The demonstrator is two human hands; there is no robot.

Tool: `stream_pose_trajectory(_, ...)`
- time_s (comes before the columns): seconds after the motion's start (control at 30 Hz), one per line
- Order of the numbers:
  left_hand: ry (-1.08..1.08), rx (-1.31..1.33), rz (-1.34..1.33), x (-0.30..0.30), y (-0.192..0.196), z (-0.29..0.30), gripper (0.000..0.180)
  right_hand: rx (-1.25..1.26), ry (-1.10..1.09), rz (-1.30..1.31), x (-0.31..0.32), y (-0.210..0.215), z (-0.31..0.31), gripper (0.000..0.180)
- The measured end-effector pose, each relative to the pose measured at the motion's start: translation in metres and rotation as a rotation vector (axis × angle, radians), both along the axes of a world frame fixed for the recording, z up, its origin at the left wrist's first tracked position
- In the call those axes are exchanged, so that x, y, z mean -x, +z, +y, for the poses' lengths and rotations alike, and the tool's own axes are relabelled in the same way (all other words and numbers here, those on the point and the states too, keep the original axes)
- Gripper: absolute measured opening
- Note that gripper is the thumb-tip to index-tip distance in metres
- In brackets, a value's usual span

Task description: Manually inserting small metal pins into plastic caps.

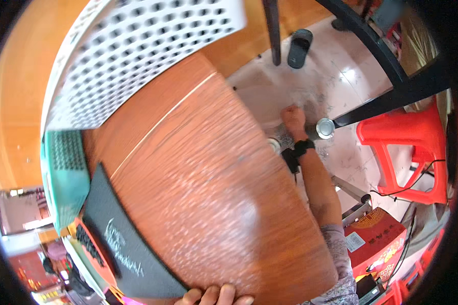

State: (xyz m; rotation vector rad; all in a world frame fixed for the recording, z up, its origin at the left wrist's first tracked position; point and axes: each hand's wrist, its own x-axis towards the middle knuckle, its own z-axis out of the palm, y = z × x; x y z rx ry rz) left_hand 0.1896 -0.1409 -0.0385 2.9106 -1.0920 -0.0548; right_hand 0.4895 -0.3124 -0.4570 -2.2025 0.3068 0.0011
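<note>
The wooden tabletop (pixel 208 183) fills the middle of the view, its right edge curved. At its near edge, the fingers of my left hand (pixel 213 295) curl over the rim; the palm is out of sight. Beyond the right edge, my right arm reaches down past the table, a black band at the wrist. My right hand (pixel 293 120) is low near the floor with fingers folded in; whether anything is in them is hidden. Close beside it is a cylinder with a silver round top (pixel 324 128). A smaller round metal end (pixel 275 145) peeks out by the table edge.
A white perforated basket (pixel 152 40) and a green one (pixel 66 178) stand along the left. A black mat (pixel 132 244) lies at the table's left edge. To the right are a red plastic stool (pixel 407 152), a red box (pixel 374 239), cables and black furniture legs; a dark slipper (pixel 299 49) lies beyond.
</note>
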Motion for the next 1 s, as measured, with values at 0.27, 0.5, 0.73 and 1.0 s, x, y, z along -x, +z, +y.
stream_pose_trajectory(0.27, 0.003, 0.008, -0.076, 0.004, 0.016, 0.001, 0.040, -0.278, -0.023, -0.105, -0.006, 0.038, -0.033, 0.024)
stream_pose_trajectory(0.5, 0.161, 0.154, -0.075, 0.025, 0.001, 0.001, 0.058, -0.641, 0.139, -0.118, 0.026, 0.167, -0.039, 0.026)
stream_pose_trajectory(0.73, 0.261, 0.224, -0.218, 0.033, -0.006, 0.007, 0.064, -0.691, -0.075, -0.033, 0.047, 0.251, -0.030, 0.010)
stream_pose_trajectory(1.0, 0.351, 0.147, -0.352, 0.045, -0.018, 0.005, 0.072, -0.763, -0.289, 0.167, 0.083, 0.291, -0.064, 0.006)
